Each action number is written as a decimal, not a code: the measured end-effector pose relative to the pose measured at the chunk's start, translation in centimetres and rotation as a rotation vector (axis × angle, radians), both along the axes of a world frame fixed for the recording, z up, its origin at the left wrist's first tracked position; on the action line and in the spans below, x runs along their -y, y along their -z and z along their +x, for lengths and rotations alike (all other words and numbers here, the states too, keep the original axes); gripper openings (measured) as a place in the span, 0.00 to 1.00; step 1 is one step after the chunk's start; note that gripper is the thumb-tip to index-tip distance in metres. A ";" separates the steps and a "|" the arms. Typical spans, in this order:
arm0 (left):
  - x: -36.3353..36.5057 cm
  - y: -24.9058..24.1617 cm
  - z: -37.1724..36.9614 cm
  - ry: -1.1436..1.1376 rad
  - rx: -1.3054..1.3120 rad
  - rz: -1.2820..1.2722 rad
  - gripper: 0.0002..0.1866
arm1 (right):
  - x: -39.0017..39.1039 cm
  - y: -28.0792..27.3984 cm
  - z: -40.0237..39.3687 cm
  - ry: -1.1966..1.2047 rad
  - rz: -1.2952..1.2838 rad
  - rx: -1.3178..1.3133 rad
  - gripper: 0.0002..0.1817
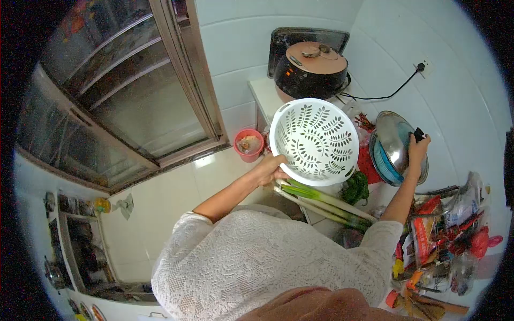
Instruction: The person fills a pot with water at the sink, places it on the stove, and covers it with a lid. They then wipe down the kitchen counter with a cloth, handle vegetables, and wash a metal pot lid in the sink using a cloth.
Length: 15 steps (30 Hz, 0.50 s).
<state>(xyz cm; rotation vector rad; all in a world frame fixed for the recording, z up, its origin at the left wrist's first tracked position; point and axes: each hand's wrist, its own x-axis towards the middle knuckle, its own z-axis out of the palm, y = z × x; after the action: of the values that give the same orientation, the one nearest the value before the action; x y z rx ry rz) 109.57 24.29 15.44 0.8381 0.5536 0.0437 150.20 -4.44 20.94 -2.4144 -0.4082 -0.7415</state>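
My left hand (pixel 270 169) is closed on the near left rim of a white plastic colander (pixel 316 140) with leaf-shaped holes; nothing lies in it. On the right, my right hand (pixel 419 151) grips the black knob of a shiny metal pot lid (pixel 395 140). The lid stands tilted over a blue basin (pixel 384 167), partly covering it. Long leeks (pixel 326 206) and a dark green leafy vegetable (pixel 355 188) lie on the counter just below the colander.
A rice cooker (pixel 310 69) stands at the back, its black cord running to a wall socket (pixel 425 68). A dark tray (pixel 338 40) leans behind it. Below, a red bin (pixel 249 145) sits on the floor. Bags and packets (pixel 428 224) crowd the right side.
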 end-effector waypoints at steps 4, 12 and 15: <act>0.8 -0.9 0.2 0.011 -0.036 0.062 0.23 | 1.5 0.3 -2.5 0.084 0.130 0.194 0.31; 0.4 0.5 0.1 -0.010 -0.031 0.085 0.22 | 8.7 7.5 -6.4 0.532 0.309 0.373 0.27; -0.2 0.5 0.2 0.031 -0.007 0.062 0.22 | 10.8 10.7 -5.7 0.383 0.580 -0.004 0.30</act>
<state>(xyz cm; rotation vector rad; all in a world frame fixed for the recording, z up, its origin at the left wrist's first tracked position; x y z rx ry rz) 109.77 24.45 14.92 0.9072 0.5482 0.0295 144.49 -15.21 10.27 -1.9492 0.2574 -0.8717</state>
